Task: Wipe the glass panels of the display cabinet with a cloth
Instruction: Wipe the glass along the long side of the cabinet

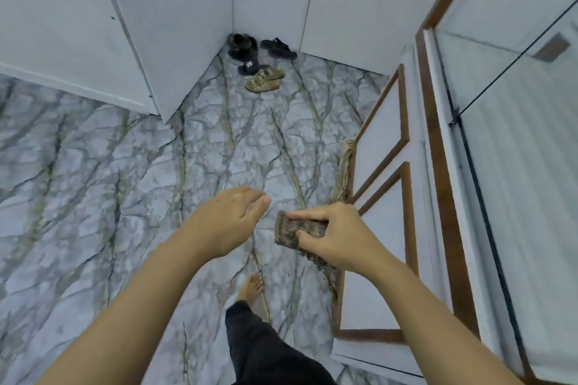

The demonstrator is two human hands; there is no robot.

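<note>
Marble-patterned floor [93, 166] fills the frame; lower centre, the right hand [337, 237] pinches a soft, light folded cloth [297, 230], left hand [231, 216] loosely spread beside it, glass panels [516, 87] at right.

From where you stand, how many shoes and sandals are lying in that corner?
5 or so: two tan sandals in front, a black slide behind them, a black sandal near the right wall, and dark shoes heaped in the corner, where another may hide.

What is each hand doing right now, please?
Left hand: open, holding nothing.
Right hand: closed on the folded cloth.
</note>
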